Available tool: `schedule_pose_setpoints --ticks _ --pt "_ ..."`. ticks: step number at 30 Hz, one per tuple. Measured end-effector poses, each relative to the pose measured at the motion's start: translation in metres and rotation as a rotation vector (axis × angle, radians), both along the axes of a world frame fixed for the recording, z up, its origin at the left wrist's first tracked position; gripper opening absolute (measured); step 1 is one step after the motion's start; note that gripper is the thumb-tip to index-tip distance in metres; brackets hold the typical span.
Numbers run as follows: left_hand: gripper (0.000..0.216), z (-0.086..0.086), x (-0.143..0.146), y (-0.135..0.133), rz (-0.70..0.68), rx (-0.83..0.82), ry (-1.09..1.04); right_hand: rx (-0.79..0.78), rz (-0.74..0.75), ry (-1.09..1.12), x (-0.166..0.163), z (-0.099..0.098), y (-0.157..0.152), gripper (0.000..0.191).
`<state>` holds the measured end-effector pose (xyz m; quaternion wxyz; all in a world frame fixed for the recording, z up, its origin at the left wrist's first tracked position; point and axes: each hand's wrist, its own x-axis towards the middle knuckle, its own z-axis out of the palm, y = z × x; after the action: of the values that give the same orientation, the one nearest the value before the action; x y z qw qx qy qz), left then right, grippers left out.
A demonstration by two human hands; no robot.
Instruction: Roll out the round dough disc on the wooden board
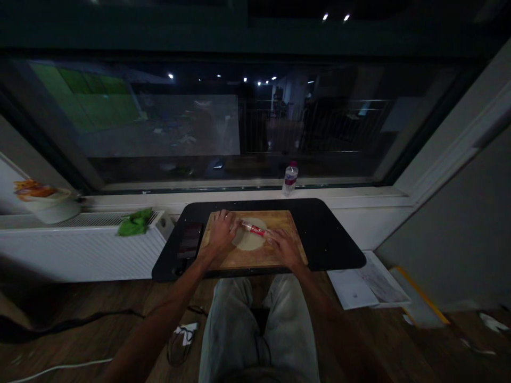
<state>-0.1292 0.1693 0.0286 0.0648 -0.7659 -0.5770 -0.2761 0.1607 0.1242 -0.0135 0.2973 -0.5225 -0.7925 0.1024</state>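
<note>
A flat round of pale dough (pixel 248 243) lies on a wooden cutting board (pixel 239 260). Slanting across the dough is a slim rolling pin (pixel 255 229), its middle pale and shiny, with a red label. My left hand (pixel 222 229) is closed at the pin's far left end, fingers curled over it. At the lower right end, my right hand (pixel 282 246) rests over the pin with its fingers bent round it. Both palms hide the ends of the pin.
The board stands on a black table (pixel 331 239), with a dark phone (pixel 190 240) to its left. A water bottle (pixel 290 178) stands on the windowsill behind. A green cloth (pixel 136 222) lies on the radiator (pixel 99 252), near a white bowl (pixel 58 207). Cables and papers lie on the floor.
</note>
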Motion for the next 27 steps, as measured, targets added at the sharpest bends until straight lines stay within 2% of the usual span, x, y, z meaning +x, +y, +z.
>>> schedule_pose_setpoints --ticks 4,8,12,15,20,27 --pt "0.038 -0.009 -0.013 0.002 -0.146 -0.083 0.110 -0.019 0.105 -0.044 -0.001 0.011 0.002 0.038" --pt "0.058 -0.017 -0.017 0.004 -0.242 -0.228 0.208 -0.016 0.042 -0.109 -0.008 0.030 0.008 0.028" --pt "0.065 -0.014 -0.015 0.003 -0.174 -0.281 0.233 -0.035 -0.067 -0.272 -0.023 0.044 0.016 0.034" --pt "0.064 -0.012 -0.014 -0.001 -0.104 -0.323 0.275 -0.065 -0.149 -0.385 -0.031 0.046 0.020 0.036" --pt "0.061 -0.019 -0.013 -0.023 -0.032 -0.291 0.292 -0.060 -0.135 -0.437 -0.033 0.038 0.014 0.052" --pt "0.056 -0.014 -0.008 -0.044 -0.008 -0.241 0.273 0.032 -0.326 -0.391 -0.048 0.026 -0.008 0.053"
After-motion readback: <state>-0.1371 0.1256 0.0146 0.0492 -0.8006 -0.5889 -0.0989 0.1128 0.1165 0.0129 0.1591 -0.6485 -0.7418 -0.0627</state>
